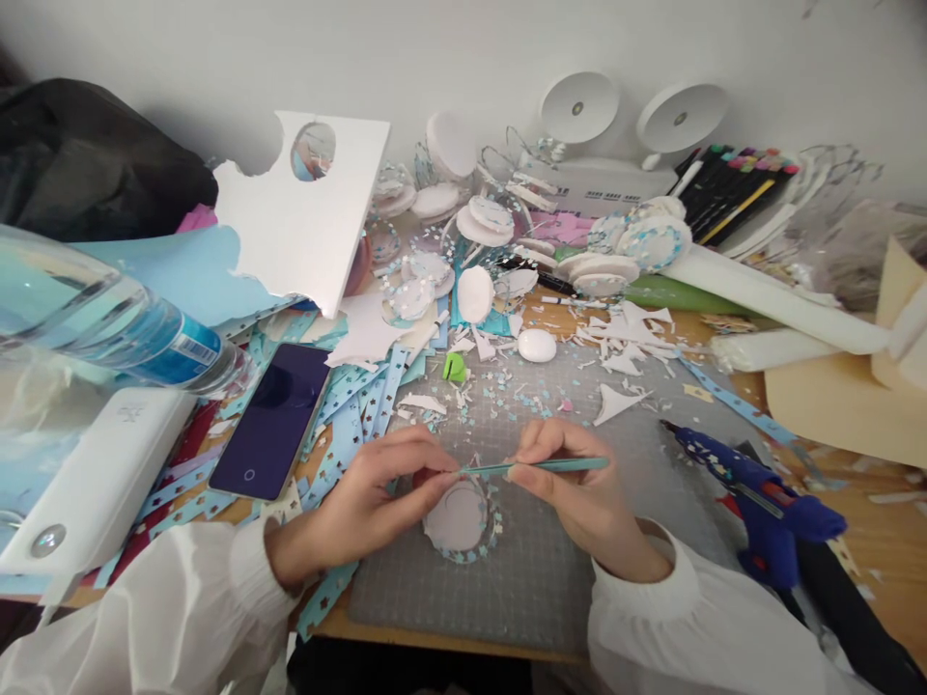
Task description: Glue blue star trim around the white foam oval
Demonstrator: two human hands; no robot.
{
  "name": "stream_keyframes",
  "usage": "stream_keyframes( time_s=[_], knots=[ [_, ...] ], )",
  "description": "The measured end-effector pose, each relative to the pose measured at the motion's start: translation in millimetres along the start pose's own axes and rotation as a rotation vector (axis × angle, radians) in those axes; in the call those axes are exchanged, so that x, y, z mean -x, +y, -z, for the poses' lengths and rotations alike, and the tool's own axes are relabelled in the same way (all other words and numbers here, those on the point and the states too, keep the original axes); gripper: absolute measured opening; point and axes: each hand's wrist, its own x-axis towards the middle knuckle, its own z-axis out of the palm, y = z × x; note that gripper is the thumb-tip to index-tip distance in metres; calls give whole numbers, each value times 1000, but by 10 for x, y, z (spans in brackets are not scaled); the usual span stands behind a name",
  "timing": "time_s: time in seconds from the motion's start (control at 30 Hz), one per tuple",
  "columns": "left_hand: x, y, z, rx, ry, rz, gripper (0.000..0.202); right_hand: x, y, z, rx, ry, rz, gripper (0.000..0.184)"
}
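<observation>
Teal tweezers (575, 464) lie level in my right hand (561, 473), pinched between thumb and fingers, tips pointing left. At those tips, the thumb and fingertips of my left hand (398, 483) are pressed together; what is between them is too small to make out. Just below both hands, a white foam disc (456, 521) rests on the grey cutting mat (543, 579), ringed by wire with small blue and white star shapes. Beyond the hands are a white oval piece (537, 346) and a small green object (455, 367).
Left stand a phone (271, 420), a white power bank (101, 483) and a lying water bottle (145, 319). A blue glue gun (760, 502) lies right. Several decorated discs (485, 220), a cut foam sheet (311, 222) and markers (731, 188) crowd the back. Paper scraps litter the mat.
</observation>
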Motion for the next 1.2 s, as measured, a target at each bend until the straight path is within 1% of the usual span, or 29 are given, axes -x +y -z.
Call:
stream_keyframes(
  time_s=[0.1,0.2,0.3,0.37,0.4,0.43,0.47,0.5,0.57,0.63,0.7,0.73,0.77,0.8,0.9,0.97,1.0,1.03,1.07,1.1,1.13,1.17,1.2],
  knots=[
    [-4,-2,8,-9,7,8,13,-1,19,14,-5,15,21,14],
    [-3,4,19,-16,49,30,15,-7,-2,50,30,70,103,12],
    [0,28,28,12,89,54,19,-3,-104,67,147,161,272,11],
    [3,48,32,45,91,71,23,17,-216,30,315,222,408,14],
    [6,57,33,66,85,79,25,30,-279,-6,424,227,481,18],
    [12,63,34,91,77,87,27,44,-340,-54,545,207,568,21],
    [19,66,34,123,66,95,29,56,-396,-111,671,156,672,24],
    [27,65,35,162,55,103,31,65,-443,-175,795,79,782,25],
    [46,50,35,257,34,118,38,68,-495,-312,1017,-110,973,22],
    [61,24,34,347,17,164,45,50,-487,-448,1165,-256,1106,21],
    [67,-2,30,416,6,243,48,22,-435,-569,1220,-316,1184,24],
    [66,-13,24,446,9,285,48,11,-402,-620,1224,-317,1200,25],
    [64,-21,17,476,19,321,48,4,-371,-662,1231,-301,1185,26],
    [60,-26,7,505,31,347,48,7,-346,-693,1245,-280,1133,25],
    [46,-32,-21,559,79,375,46,100,-327,-687,1251,-218,859,22],
    [38,-35,-26,561,106,359,40,255,-354,-574,1190,-168,713,27],
    [34,-37,-22,563,119,349,37,362,-370,-480,1161,-114,685,31],
    [30,-39,-16,567,129,343,36,483,-383,-364,1166,21,679,33],
    [26,-41,-7,573,132,341,35,615,-391,-227,1189,194,668,33],
    [21,-43,1,581,133,345,36,749,-393,-76,1227,409,599,31],
    [16,-43,8,588,134,352,36,880,-386,85,1246,667,526,27],
    [10,-43,13,594,131,359,37,1002,-373,249,1221,901,457,25],
    [5,-43,15,595,128,364,38,1108,-352,411,1166,1078,411,22]
  ],
)
